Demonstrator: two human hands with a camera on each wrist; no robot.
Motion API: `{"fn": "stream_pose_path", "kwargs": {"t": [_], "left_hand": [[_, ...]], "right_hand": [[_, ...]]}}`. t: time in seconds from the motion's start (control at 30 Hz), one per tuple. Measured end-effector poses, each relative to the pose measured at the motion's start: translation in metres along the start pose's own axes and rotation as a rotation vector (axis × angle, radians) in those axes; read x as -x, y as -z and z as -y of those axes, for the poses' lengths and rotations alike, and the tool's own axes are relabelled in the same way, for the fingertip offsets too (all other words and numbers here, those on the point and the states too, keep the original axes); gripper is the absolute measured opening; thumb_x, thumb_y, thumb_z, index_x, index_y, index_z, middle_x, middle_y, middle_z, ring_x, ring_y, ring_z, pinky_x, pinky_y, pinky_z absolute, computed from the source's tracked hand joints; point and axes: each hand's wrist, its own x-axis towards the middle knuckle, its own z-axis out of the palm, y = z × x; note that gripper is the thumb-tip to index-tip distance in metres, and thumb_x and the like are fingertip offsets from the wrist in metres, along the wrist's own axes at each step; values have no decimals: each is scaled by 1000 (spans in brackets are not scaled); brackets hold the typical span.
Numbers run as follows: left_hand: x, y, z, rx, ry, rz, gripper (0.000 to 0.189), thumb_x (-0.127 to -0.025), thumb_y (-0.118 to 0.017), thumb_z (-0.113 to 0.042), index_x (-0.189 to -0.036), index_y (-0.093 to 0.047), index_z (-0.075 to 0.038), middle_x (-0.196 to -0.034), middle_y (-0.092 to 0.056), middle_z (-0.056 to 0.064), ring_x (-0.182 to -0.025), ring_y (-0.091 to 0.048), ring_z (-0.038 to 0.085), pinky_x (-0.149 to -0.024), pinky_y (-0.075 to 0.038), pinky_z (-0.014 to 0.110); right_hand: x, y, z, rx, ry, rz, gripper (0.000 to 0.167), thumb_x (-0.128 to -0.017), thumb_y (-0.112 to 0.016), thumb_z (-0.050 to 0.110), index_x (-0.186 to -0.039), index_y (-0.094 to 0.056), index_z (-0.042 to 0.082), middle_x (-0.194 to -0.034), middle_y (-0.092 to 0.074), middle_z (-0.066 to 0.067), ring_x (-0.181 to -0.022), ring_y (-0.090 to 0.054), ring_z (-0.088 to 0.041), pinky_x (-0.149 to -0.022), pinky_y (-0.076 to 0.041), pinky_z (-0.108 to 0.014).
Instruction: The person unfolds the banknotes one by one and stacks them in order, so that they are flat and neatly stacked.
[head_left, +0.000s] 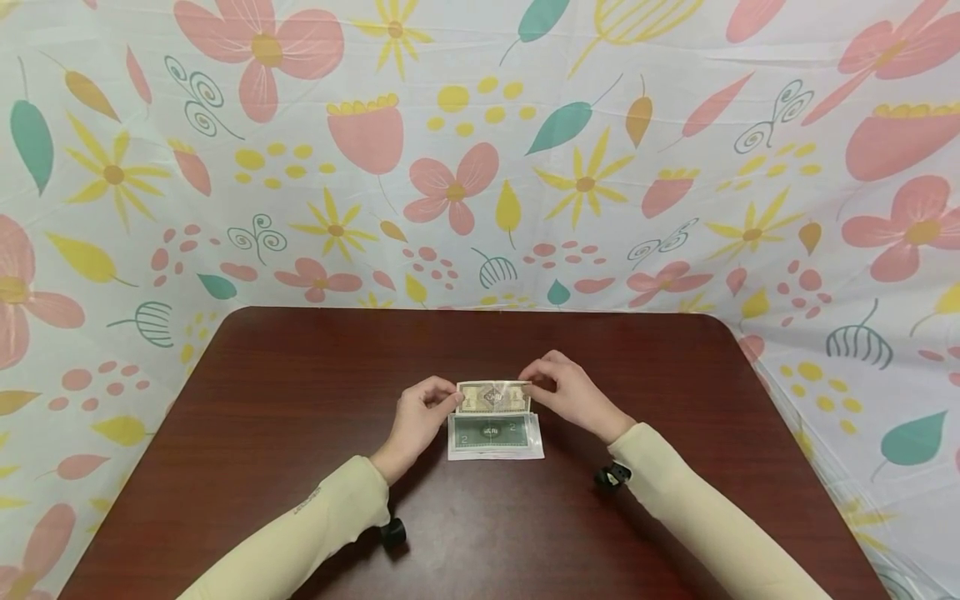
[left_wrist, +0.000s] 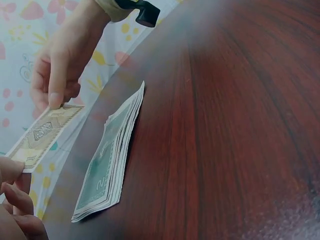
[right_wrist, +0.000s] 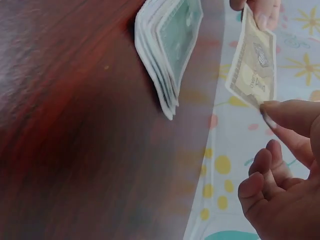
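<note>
A yellowish-brown banknote (head_left: 493, 398) is stretched between both hands, just beyond a small stack of banknotes on the table. My left hand (head_left: 418, 417) pinches its left end between thumb and finger. The right hand (head_left: 572, 395) pinches the opposite end, its other fingers loosely bent, as the right wrist view shows. On top of the stack lies a green banknote (head_left: 491, 432) marked with a 2; pale edges of several notes show beneath it in the left wrist view. The brown note (left_wrist: 46, 134) is held up off the table, apart from the stack (left_wrist: 112, 155).
The dark red-brown wooden table (head_left: 300, 375) has rounded far corners. Behind it and along both sides hangs a white cloth (head_left: 480, 242) printed with flowers and leaves. A black camera is strapped at each wrist below the cream sleeves (head_left: 330, 517).
</note>
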Motion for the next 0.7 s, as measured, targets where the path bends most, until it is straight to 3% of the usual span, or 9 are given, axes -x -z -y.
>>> {"fn": "stream_pose_path", "kwargs": {"t": [0.33,0.5,0.7], "left_hand": [[4,6,1,-42,35,46,14,-91,-78,-6,-95,-65,-7,-80,-74,7,-70,-60,9,-64,-45,24],[5,9,3,-156,-40,119,8,-94,-75,-8,-96,-68,-11,-81,-72,-1,-63,-52,9,-61,-42,24],[9,11,8,-297,-102,171,7,-94,-77,-11,-97,-74,-17,-85,-72,-8,-63,-54,7,-62,-47,26]], "right_hand": [[11,-7,-3,-101,4,30,27,-96,-73,3,-114,-58,13,-88,-68,6,-78,-61,-11,-71,-50,-29],[15,-10,0,-76,-27,65,14,-97,-72,6,-104,-67,17,-92,-69,7,-84,-62,-11,-74,-51,-29],[21,-15,-2,-35,-48,111,9,-97,-71,7,-102,-71,14,-92,-70,6,-84,-63,-10,-75,-53,-29]]}}
